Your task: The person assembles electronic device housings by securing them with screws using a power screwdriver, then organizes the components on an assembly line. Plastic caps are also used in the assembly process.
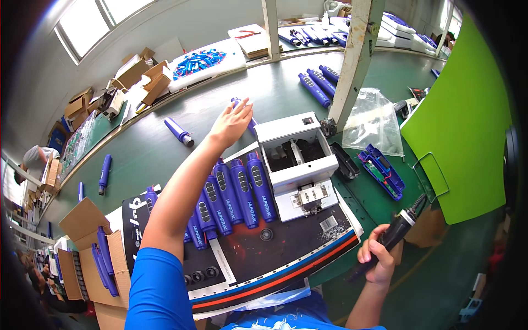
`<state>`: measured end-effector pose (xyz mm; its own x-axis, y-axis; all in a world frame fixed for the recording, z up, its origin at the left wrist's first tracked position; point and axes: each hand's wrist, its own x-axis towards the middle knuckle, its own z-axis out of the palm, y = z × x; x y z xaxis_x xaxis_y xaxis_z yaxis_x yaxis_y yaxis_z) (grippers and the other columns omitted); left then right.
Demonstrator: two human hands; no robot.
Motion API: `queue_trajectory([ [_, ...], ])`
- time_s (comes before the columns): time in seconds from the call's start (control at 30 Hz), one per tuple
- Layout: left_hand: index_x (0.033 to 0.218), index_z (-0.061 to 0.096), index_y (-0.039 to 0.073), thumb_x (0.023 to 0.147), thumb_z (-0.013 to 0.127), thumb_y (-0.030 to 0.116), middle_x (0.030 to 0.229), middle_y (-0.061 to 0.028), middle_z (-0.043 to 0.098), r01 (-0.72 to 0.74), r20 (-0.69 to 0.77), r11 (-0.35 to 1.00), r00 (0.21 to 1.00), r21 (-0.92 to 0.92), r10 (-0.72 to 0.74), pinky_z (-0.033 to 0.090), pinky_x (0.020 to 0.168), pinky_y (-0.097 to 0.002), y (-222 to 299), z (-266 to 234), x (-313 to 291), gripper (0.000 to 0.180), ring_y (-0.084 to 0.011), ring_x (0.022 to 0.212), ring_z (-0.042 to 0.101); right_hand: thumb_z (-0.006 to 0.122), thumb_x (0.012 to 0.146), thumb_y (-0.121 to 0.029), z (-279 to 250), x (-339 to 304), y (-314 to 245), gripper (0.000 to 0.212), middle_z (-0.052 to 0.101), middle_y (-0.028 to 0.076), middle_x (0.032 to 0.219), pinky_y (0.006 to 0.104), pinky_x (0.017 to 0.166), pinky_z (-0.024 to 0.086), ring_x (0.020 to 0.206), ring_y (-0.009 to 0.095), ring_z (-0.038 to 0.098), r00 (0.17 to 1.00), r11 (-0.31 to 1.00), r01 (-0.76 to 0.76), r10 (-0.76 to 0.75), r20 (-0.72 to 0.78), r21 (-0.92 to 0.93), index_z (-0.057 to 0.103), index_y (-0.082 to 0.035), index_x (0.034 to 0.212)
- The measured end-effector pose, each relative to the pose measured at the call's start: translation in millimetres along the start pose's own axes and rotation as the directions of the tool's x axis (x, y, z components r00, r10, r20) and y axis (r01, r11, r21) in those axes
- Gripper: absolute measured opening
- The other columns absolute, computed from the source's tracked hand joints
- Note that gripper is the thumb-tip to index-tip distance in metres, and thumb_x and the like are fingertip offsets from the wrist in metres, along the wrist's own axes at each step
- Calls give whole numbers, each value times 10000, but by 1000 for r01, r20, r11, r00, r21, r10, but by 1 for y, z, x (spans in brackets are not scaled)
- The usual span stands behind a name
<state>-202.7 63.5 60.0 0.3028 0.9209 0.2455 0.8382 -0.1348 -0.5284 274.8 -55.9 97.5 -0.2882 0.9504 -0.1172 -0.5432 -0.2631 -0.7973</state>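
Observation:
My left hand (pixel 234 124) reaches far across the bench, its fingers stretched out over a purple tubular handle (pixel 252 127). Most of that handle is hidden beneath the hand, and no grip on it shows. On the right, my right hand (pixel 378 258) is wrapped round a black electric screwdriver (pixel 397 230), held at the bench's near edge; its lower end is blurred. Several purple handles with grey buttons (pixel 240 190) lie side by side on a black printed mat (pixel 291 242). Right of them stands a white metal fixture (pixel 297 168). A loose black ring (pixel 266 234) lies before the row.
An opened purple casing with a green circuit board (pixel 383 175) lies right of the fixture, near a clear plastic bag (pixel 371 118). A metal post (pixel 357 60) rises behind. A green panel (pixel 462 132) borders the right. An open carton (pixel 116 258) holding purple handles stands at left.

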Motion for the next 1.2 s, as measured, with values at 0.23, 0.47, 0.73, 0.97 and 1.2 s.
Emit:
queue_trajectory([
  [0.23,1173,504,57,870,633,164,1125,-127,584,218,318,959,936,-181,-152,362,1062,-513,-3,-21,1,346,-286,1208,522,599,819,48,47,-4,-5,348,489,71,713,289,505,465,520,142,501,965,974,221,-226,135,52,440,-25,1119],
  [0.47,1119,457,-7,952,500,205,942,-146,511,373,-345,588,543,-717,-765,496,621,-413,-50,-82,-98,273,-273,664,575,671,852,-109,96,28,-26,428,481,44,728,281,505,459,542,130,506,753,777,619,-628,199,113,447,-20,1207],
  [0.73,1251,437,33,1013,380,444,688,-47,464,-424,352,-655,597,-625,-721,476,479,-297,103,-243,-204,478,-153,542,533,707,846,-67,145,74,-9,283,556,23,687,225,485,432,528,80,523,703,713,698,-665,252,-67,534,16,1054],
  [0.97,1274,371,42,1008,429,432,706,-58,481,-452,563,-685,390,-572,-728,469,491,-305,186,-238,-257,476,-168,548,532,680,863,-54,163,81,8,127,553,33,667,251,458,427,477,107,519,632,577,774,-690,353,-259,572,10,880],
  [1.2,1255,392,-2,987,485,336,802,-104,509,-436,516,-655,405,-617,-755,484,543,-342,191,-237,-243,441,-203,587,564,694,829,-50,163,51,13,160,534,41,641,261,462,440,461,121,514,799,704,599,-559,222,-381,544,-4,861],
])
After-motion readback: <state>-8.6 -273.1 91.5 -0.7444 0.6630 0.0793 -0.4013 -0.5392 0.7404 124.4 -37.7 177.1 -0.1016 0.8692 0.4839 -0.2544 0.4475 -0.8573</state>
